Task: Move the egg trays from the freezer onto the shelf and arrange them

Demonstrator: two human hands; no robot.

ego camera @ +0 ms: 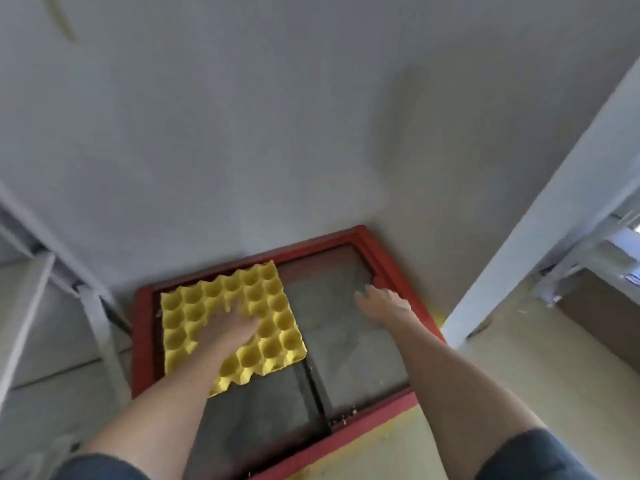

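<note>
Middle cells of the yellow egg tray (266,306) are covered by the left hand (232,327), its near corner by the forearm; both sleeves are cut off by the bottom edge.

Surroundings of the work area, seen from above.
A plain grey-white wall (277,116) fills the upper field. At left stands a white metal frame (100,327) with slanting bars, blurred. At right a white post (540,216) runs diagonally down to a pale beige floor (519,382). Beyond the post lies a brown box-like object (602,313), only partly visible. Yellowish specks (440,318) lie on the floor at the post's foot.
</note>
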